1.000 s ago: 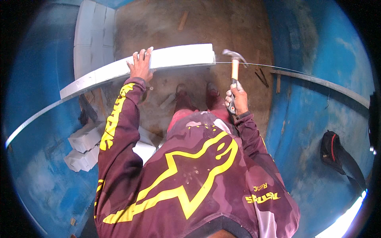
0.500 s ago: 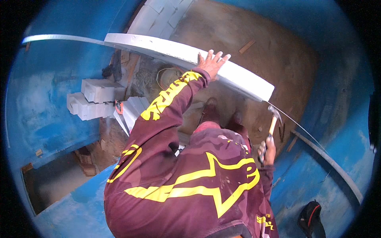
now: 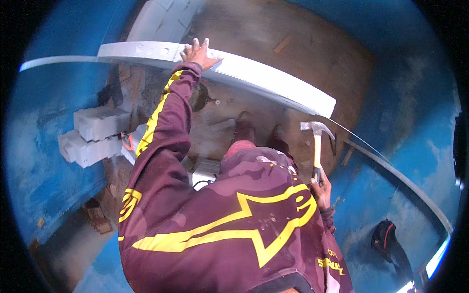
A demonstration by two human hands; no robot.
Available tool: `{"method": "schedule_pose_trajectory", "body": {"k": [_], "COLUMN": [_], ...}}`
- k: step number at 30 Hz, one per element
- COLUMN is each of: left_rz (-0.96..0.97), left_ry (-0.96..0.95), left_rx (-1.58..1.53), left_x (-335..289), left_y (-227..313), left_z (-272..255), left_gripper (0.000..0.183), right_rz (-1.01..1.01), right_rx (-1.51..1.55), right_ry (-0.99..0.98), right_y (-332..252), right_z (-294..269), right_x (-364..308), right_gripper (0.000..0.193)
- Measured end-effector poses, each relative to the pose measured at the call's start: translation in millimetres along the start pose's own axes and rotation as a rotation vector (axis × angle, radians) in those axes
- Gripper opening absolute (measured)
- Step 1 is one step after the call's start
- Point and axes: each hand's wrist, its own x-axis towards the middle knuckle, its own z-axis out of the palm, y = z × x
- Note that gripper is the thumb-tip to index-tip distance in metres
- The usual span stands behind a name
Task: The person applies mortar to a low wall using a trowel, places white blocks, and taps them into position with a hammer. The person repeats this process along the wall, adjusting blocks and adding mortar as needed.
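White block row (image 3: 273,84): laid ahead of the person, ending short of the right-hand wall
String (image 3: 362,138): bare beyond that end, with no blocks along it
Left hand (image 3: 199,57): fingers spread apart, on the row
Right hand (image 3: 321,191): clamped on the hammer (image 3: 317,146)

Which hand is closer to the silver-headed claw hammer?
Right. The right hand holds the hammer at its lower end; the left hand is well left of it, on the long white ledge.

Hammer head (image 3: 317,128): shiny metal. Handle (image 3: 317,152): smooth, wood-like. White blocks (image 3: 273,82): matt. Jersey (image 3: 195,215): matt cloth.
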Motion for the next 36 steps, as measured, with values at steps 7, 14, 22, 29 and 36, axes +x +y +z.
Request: {"method": "schedule_pose_trajectory", "body": {"k": [7, 14, 22, 29, 36], "left_rz": [0.154, 0.084, 0.074, 0.061, 0.073], "left_ry": [-0.077, -0.159, -0.133, -0.161, -0.150], "left_rx": [-0.004, -0.019, -0.045, -0.011, -0.035], "left_x": [-51, -61, -49, -48, -46], "left_y": [113, 140, 133, 133, 129], "left_z": [12, 14, 28, 26, 30], "left_gripper": [0.116, 0.118, 0.110, 0.121, 0.105], "right_rz": [0.036, 0.046, -0.083, 0.056, -0.049], "right_rx": [0.143, 0.595, 0.690, 0.384, 0.558], "right_ry": [0.049, 0.221, 0.529, 0.098, 0.401], "right_y": [32, 58, 39, 26, 31], "right_z": [17, -53, -47, -49, -45], "right_x": [4, 29, 125, 117, 145], "right_gripper": [0.055, 0.023, 0.013, 0.043, 0.010]}}
